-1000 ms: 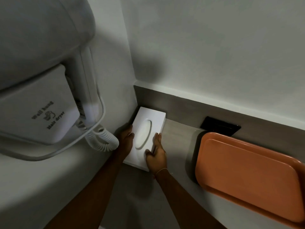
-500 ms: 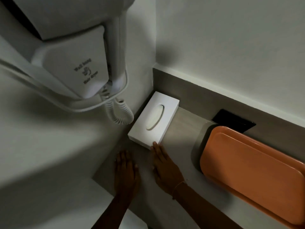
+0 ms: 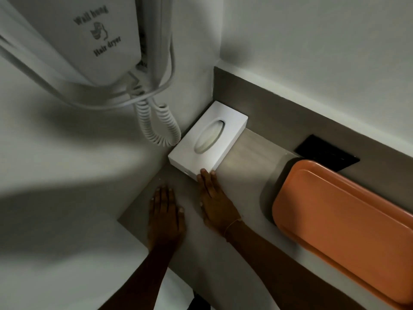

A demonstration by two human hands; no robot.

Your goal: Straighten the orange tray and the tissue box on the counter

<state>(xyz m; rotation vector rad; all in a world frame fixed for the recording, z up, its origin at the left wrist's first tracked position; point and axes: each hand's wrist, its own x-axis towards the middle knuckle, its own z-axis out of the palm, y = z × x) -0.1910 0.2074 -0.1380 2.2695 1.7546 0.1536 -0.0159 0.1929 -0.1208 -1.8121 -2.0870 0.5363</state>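
A white tissue box (image 3: pixel 207 139) with an oval slot lies in the back left corner of the grey counter (image 3: pixel 245 153), against the side wall. My right hand (image 3: pixel 215 202) lies flat and open, its fingertips touching the box's near right corner. Flat on the counter to its left rests my left hand (image 3: pixel 166 211), open, a short way in front of the box and apart from it. The orange tray (image 3: pixel 344 224) lies at the right along the back ledge, running out of view at the right edge.
A white wall-hung hair dryer (image 3: pixel 96 34) hangs on the left wall, its coiled cord (image 3: pixel 156 124) dangling close to the box's left side. A black socket plate (image 3: pixel 326 153) sits in the grey backsplash behind the tray. The counter's front edge runs beneath my forearms.
Both hands have let go of the tissue box's sides and pulled back toward me. They now lie flat, only the right fingertips still on the box. The camera has shifted.
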